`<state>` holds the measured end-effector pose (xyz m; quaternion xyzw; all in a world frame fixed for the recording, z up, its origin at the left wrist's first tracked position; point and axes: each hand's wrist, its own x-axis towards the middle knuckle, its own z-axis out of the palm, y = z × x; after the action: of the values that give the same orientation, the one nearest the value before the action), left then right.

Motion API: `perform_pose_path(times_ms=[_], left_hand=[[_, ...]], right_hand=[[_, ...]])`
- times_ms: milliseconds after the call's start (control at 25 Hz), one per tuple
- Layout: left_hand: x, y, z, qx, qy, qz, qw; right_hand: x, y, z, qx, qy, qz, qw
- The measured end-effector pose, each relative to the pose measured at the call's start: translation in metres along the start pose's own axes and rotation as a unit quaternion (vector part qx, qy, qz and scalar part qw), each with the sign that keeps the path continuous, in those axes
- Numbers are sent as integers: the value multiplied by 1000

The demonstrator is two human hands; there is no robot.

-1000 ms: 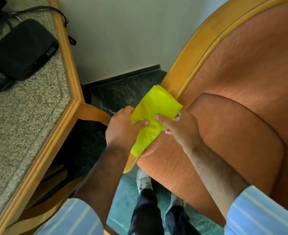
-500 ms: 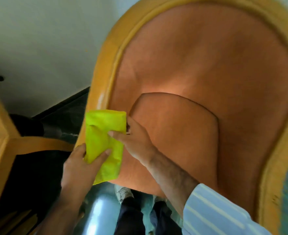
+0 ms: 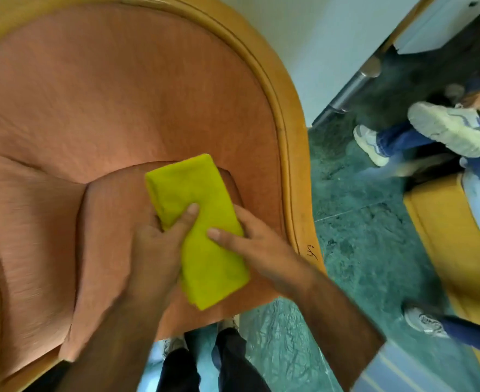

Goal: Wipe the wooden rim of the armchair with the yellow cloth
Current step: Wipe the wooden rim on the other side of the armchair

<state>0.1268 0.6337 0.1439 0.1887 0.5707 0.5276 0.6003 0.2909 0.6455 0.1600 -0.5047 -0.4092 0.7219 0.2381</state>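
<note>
The folded yellow cloth (image 3: 202, 230) is held over the orange seat cushion (image 3: 111, 216) of the armchair. My left hand (image 3: 157, 250) grips its left edge, thumb on top. My right hand (image 3: 250, 244) holds its right edge, thumb on top too. The armchair's wooden rim (image 3: 292, 154) curves around the upholstered back, from the top left down the right side, just right of my right hand. The cloth does not touch the rim.
Green marble floor (image 3: 354, 250) lies right of the chair. Another person's legs and white sneakers (image 3: 445, 128) are at the right, with a second shoe (image 3: 422, 321) lower down. Yellow wooden furniture (image 3: 442, 244) stands at the right edge. My own feet show below the seat.
The view has swung right, from the chair's left rim to its right side. Both hands carried the cloth off the left rim and across over the seat cushion.
</note>
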Motion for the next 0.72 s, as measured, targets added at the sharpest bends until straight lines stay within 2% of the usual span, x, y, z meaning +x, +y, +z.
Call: perform_pose_path(times_ms=[40,120,200,240,320,400,480,560,640,720], left_hand=[[-4,-9,20,13,-25,-1,1000],[-11,-29,49,53,-91,-17,994],[-14,-50,76,127,-158,-42,978],[-14,-60,87,172,-182,-44,967],[-12,-78,111,259,-209,-25,943],[-9,-95,133,351,-209,4,913],[-5,-110,146,472,-210,39,855],[2,-114,144,571,-214,95,786],[16,-110,143,650,-210,224,695],[41,-97,152,672,-219,387,592]], right_hand=[[-23,10,-17,4,41,1,999],[-65,33,-48,-10,176,-11,984],[-97,53,-78,-59,331,-5,942],[-108,62,-90,-83,384,3,920],[-122,84,-111,-128,453,6,882],[-125,107,-127,-171,483,8,859],[-122,130,-131,-228,486,40,842],[-112,146,-122,-360,475,35,802],[-101,156,-112,-496,442,-54,745],[-86,160,-101,-574,380,-99,719]])
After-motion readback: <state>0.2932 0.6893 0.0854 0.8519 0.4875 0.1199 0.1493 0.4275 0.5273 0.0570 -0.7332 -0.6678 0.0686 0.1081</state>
